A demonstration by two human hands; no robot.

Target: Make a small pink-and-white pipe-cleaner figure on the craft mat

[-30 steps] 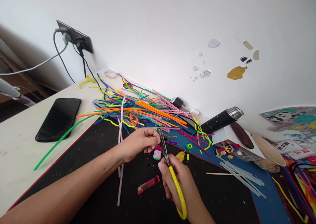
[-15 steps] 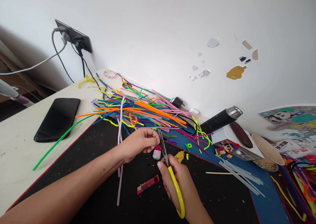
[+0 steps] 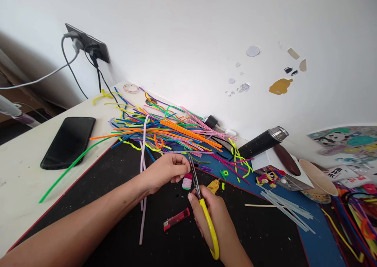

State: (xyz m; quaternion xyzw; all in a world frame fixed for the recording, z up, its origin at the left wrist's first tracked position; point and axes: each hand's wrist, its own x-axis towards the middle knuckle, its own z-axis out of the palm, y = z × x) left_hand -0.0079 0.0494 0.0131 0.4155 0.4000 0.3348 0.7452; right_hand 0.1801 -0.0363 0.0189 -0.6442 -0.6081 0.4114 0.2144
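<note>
My right hand is closed around yellow-handled scissors, their narrow blades pointing away from me and nearly together. Beside the blade tips, my left hand is pinched shut; whatever is between its fingertips is too small or hidden to name. Just below those fingertips a small striped roll of fuzzy stems shows magenta, pale lilac and green bands. Under my left wrist run pale lilac pipe cleaners. A mustard-yellow fuzzy piece lies right of the scissors, partly behind my right hand.
Many coloured pipe cleaners are heaped along the wall. A red lighter rests on the black mat. A phone lies left. At right are a black flask, a white box, a bowl and translucent glue sticks.
Both hands and the scissors stay almost in place. The view has shifted very slightly, and nothing has been picked up or let go.
</note>
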